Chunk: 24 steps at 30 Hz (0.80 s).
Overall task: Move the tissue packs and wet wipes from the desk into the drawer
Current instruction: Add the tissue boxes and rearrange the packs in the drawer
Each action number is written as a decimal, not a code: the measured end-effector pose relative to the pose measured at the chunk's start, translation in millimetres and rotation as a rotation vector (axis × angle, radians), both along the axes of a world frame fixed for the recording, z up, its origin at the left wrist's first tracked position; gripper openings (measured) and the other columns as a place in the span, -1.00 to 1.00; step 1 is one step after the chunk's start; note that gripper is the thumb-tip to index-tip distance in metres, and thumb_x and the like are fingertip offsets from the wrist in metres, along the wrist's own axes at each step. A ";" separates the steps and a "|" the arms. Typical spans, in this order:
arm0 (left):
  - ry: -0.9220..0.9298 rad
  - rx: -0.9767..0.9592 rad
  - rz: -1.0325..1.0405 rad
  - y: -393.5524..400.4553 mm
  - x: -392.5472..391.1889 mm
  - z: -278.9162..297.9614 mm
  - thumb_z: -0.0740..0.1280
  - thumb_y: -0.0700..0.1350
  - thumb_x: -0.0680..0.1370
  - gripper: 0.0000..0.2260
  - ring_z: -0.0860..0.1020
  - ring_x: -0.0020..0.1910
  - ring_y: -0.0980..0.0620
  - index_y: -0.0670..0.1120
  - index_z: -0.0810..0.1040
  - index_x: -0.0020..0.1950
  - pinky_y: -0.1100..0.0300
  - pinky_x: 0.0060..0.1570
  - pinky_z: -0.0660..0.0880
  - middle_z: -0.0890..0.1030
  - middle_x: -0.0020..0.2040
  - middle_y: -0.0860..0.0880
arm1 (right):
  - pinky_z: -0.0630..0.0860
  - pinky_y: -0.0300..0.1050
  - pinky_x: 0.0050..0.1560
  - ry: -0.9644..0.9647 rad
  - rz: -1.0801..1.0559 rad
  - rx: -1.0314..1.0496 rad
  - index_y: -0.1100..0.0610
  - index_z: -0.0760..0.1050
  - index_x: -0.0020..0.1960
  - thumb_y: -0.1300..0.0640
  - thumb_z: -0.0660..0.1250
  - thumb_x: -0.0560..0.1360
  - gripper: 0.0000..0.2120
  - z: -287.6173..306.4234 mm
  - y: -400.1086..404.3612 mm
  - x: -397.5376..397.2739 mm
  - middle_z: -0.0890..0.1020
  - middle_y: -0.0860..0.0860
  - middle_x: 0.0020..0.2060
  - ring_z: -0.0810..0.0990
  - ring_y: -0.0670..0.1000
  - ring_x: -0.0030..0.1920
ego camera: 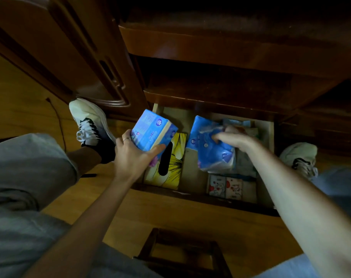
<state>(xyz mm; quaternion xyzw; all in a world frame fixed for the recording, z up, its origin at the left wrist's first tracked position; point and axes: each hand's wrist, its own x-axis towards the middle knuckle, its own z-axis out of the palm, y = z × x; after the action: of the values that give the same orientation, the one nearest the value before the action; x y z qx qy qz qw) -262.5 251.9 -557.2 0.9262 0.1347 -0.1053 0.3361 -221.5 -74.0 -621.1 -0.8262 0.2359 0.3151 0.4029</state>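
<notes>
Low open wooden drawer (pixel 270 135) pulled out from a dark wooden desk (pixel 220 49), seen from above. Left hand (pixel 134 155) clamped on a blue tissue pack (pixel 153 130), thumb on its near side, fingers wrapped round the left end, ring on one finger; pack is tilted and held just above the drawer's left side, over a yellow flower-print tissue box (pixel 170 167) lying flat in the drawer. Right hand (pixel 230 138) reaches in on the right, fingers curled into the crinkled plastic of a second blue tissue pack (pixel 212 149) resting inside the drawer, gripping its top. Near front right corner of the drawer: small pocket tissue packs with red-and-white cartoon print (pixel 225 186), side by side. More packets behind the right hand at the drawer's back right, too dim to identify. Hands well apart, each on its own pack. White sneaker (pixel 88 121) on the wooden floor (pixel 170 217) left of the drawer, another at far right. Grey trousers at frame edges
</notes>
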 end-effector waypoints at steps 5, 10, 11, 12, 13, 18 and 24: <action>0.001 0.015 -0.026 -3.8 0.6 -4.6 0.43 0.51 0.15 0.14 0.39 0.36 -0.04 -0.07 0.18 0.56 -0.05 0.21 0.49 0.37 0.37 -0.04 | 0.46 -0.12 -0.02 -0.058 -0.025 0.121 -0.06 0.12 0.64 0.19 0.38 0.48 -0.19 -7.8 6.6 11.6 0.40 -0.03 0.30 0.46 0.05 0.24; -0.007 -0.014 -0.039 -0.4 -0.2 -8.4 0.46 0.47 0.19 0.10 0.39 0.36 -0.03 -0.06 0.19 0.56 0.04 0.16 0.46 0.37 0.37 -0.04 | 0.58 0.16 0.04 0.047 0.087 0.087 0.06 0.54 0.18 0.26 0.28 0.43 -0.67 3.8 14.2 23.0 0.58 0.14 0.04 0.61 0.17 -0.02; -0.004 -0.015 -0.040 -0.5 0.4 -8.3 0.46 0.46 0.19 0.10 0.39 0.35 -0.03 -0.06 0.19 0.56 0.04 0.15 0.47 0.37 0.37 -0.04 | 0.56 0.17 0.01 0.093 0.138 0.071 0.09 0.54 0.08 0.23 0.29 0.44 -0.77 7.6 18.4 19.8 0.59 0.14 -0.02 0.60 0.17 -0.07; -0.002 -0.014 -0.040 -1.2 1.1 -7.8 0.46 0.47 0.19 0.10 0.40 0.35 -0.03 -0.06 0.19 0.56 0.03 0.15 0.47 0.37 0.36 -0.04 | 0.52 0.13 -0.07 0.144 0.189 0.067 0.09 0.52 -0.03 0.19 0.29 0.44 -0.87 12.0 23.6 14.1 0.58 0.12 -0.06 0.57 0.15 -0.12; 0.001 -0.011 -0.038 -2.2 2.0 -7.3 0.45 0.49 0.18 0.11 0.40 0.35 -0.04 -0.06 0.19 0.55 0.01 0.15 0.49 0.37 0.36 -0.04 | 0.46 0.06 -0.15 0.192 0.231 0.078 0.07 0.49 -0.13 0.16 0.30 0.42 -0.96 15.2 28.8 7.9 0.56 0.09 -0.11 0.53 0.11 -0.16; -0.003 0.012 -0.036 -7.9 4.1 -6.1 0.41 0.55 0.12 0.15 0.44 0.33 -0.05 -0.04 0.21 0.54 -0.07 0.22 0.51 0.38 0.35 -0.03 | 0.32 0.04 -0.16 0.362 0.260 0.178 0.00 0.38 -0.25 0.02 0.30 0.16 -0.81 16.2 45.7 -19.0 0.50 0.08 -0.13 0.43 0.09 -0.16; 0.023 0.020 -0.078 -13.9 1.1 -2.7 0.40 0.53 0.13 0.13 0.41 0.33 -0.07 -0.05 0.20 0.53 -0.03 0.18 0.47 0.37 0.34 -0.05 | 0.45 0.00 -0.10 0.331 0.119 0.257 0.05 0.50 -0.19 0.00 0.34 0.24 -0.81 24.6 29.7 -33.6 0.64 0.11 -0.15 0.58 0.14 -0.14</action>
<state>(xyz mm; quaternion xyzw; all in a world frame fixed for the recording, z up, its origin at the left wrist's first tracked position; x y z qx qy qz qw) -261.3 237.9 -559.9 0.9328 0.1033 -0.1278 0.3208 -255.1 -44.3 -596.5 -0.7174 0.2077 0.4972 0.4416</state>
